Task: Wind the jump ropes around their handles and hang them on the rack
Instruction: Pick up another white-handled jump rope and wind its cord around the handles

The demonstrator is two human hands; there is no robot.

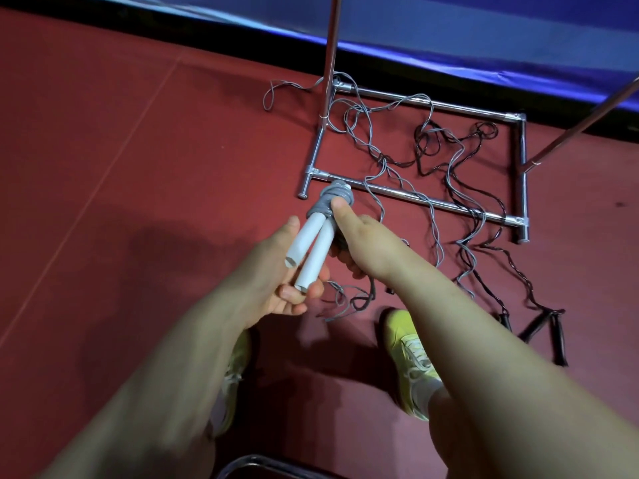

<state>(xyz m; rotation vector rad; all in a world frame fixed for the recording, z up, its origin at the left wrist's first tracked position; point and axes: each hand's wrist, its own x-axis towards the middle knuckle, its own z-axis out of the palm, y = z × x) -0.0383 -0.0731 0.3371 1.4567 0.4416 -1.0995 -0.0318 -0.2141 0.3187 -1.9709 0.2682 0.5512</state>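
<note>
Two white jump rope handles (pixel 313 247) lie side by side, with grey rope (pixel 333 198) wound around their far ends. My left hand (pixel 283 274) holds the near ends of the handles from below. My right hand (pixel 356 236) grips the wound part, its thumb pressed on the grey coils. A loose length of the grey rope (pixel 345 299) hangs down behind my hands. The chrome rack base (pixel 415 198) lies on the red floor just beyond, with a pole (pixel 330 53) rising from its left side.
Several grey and black ropes (pixel 449 157) lie tangled over the rack base. Black handles (pixel 539 326) rest on the floor at right. My yellow shoes (pixel 411 354) stand below. A blue mat edge (pixel 484 39) runs along the back. A chrome tube (pixel 256 464) shows at the bottom.
</note>
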